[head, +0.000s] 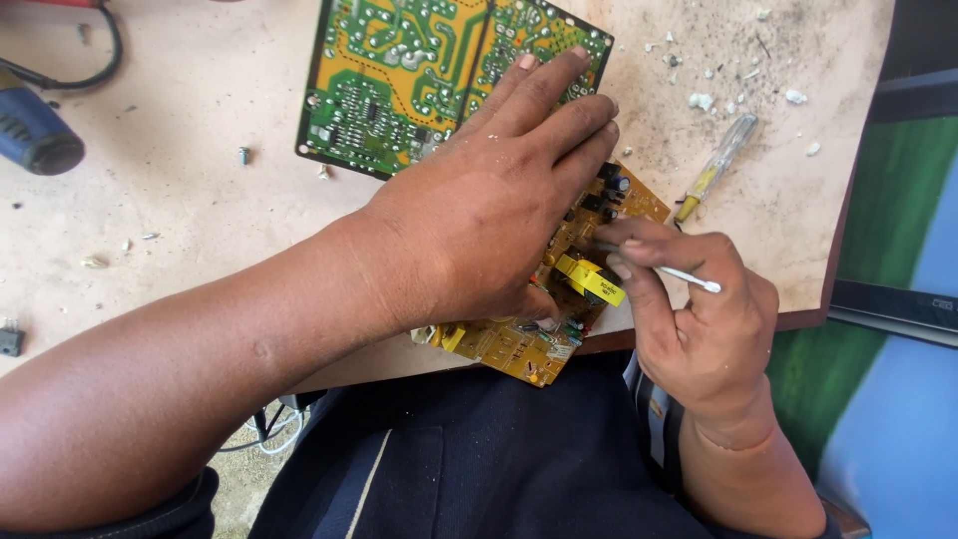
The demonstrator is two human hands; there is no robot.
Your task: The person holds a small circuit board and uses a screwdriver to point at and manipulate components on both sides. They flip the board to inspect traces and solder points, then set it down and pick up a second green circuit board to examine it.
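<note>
1. Flat across the work, the left hand [489, 215] lies palm down with its fingers stretched out and close together, gripping nothing, pressing on a small yellow-brown circuit board [559, 299] that sits at the near edge of the pale, scuffed wooden tabletop [200, 200]

2. Under the left fingertips [569, 70] lies a second, larger circuit board, green and yellow with its solder side up [399, 80]; the fingertips overlap its near right corner

3. Beside the left fingers, the right hand [699, 319] is closed in a pinch around a thin silvery metal tool [689, 276], held between thumb and forefinger

4. One end of that tool juts out past the right knuckles; the other end is hidden behind the fingers, so where it meets the small board cannot be told

5. Just left of the right thumb stands a yellow-taped block-shaped part [589, 279] on the small board, with dark little cylinders [611, 190] next to the left little finger

6. Beyond the right fingers, well apart, rests a screwdriver with a clear yellowish handle [718, 165], among white crumbs and grey dust [743, 90]

7. Far out past the left forearm, at the table's far side, sits a blue-handled tool [35, 130] with a black cable [95, 60]

8. Nearer the left wrist a small screw [243, 155] lies alone on the wood
</note>
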